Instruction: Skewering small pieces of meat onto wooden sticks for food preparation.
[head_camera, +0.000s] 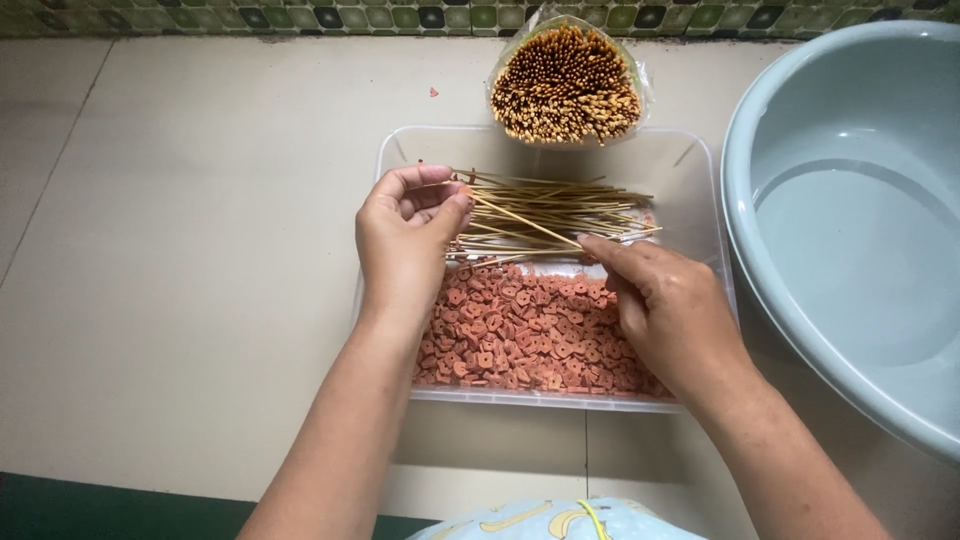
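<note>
Pale beige tiles (200, 250) fill most of the frame, with a strip of green mosaic tiles (250, 18) along the top edge. At centre we see a clear rectangular plastic tray (700, 190). Its nearer half is heaped with small reddish-brown disc-shaped pieces (530, 335), and a loose pile of thin bamboo skewers (560, 205) lies crosswise over its farther half.

Our left hand (405, 245) sits just left of centre, over the tray's left edge, fingers curled in and thumb pressed against the fingertips, pinching one end of a single thin bamboo skewer (520, 222) that runs diagonally down to the right. Whether a small piece is also caught between those fingertips, we cannot tell.

Our right hand (670, 310) lies right of centre over the discs, fingers loosely bent, forefinger and thumb meeting at the other end of that same skewer.

Above the tray, at top centre, a clear plastic bag of bamboo skewers (567, 85) shows their ends toward us. On the right edge of the frame stands a large pale blue plastic basin (760, 260) holding water, just beside the tray.
</note>
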